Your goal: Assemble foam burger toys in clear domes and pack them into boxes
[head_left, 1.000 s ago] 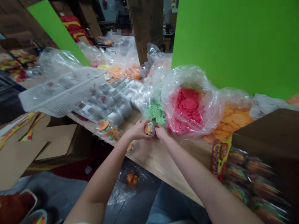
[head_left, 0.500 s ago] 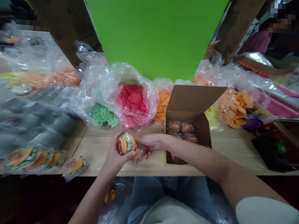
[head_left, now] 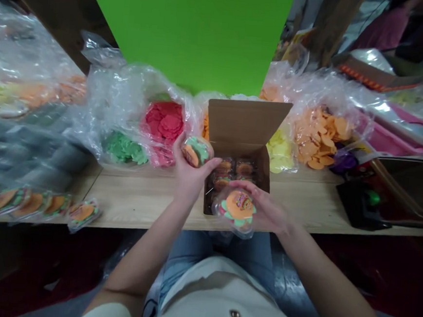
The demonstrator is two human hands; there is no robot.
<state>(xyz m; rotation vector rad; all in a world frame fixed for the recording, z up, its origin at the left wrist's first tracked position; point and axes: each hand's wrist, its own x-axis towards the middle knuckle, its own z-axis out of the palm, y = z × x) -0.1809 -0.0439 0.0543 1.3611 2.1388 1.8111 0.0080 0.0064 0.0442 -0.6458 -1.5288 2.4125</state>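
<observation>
My left hand point(head_left: 188, 178) is closed around a clear-packed toy burger point(head_left: 198, 150) with orange and green layers, held at the box's left side. In my right hand point(head_left: 268, 209) is another packed toy burger point(head_left: 240, 205), its orange printed face turned up, over the box's front edge. The brown cardboard box point(head_left: 249, 125) stands with its lid up. Inside it sit several packed burgers point(head_left: 245, 168) in rows; my hands and the right-hand pack hide part of its front.
Bags of green pieces point(head_left: 126, 148), red pieces point(head_left: 166, 121), yellow pieces point(head_left: 281, 149) and peach pieces point(head_left: 317, 137) line the back. Several packed burgers point(head_left: 82, 213) lie along the front left edge, near grey plastic trays point(head_left: 32, 149). A black object point(head_left: 361, 209) lies right.
Both hands have moved right to the box, now apart with one pack each. The right-hand pack, partly hidden before, now shows its printed face. The view has shifted.
</observation>
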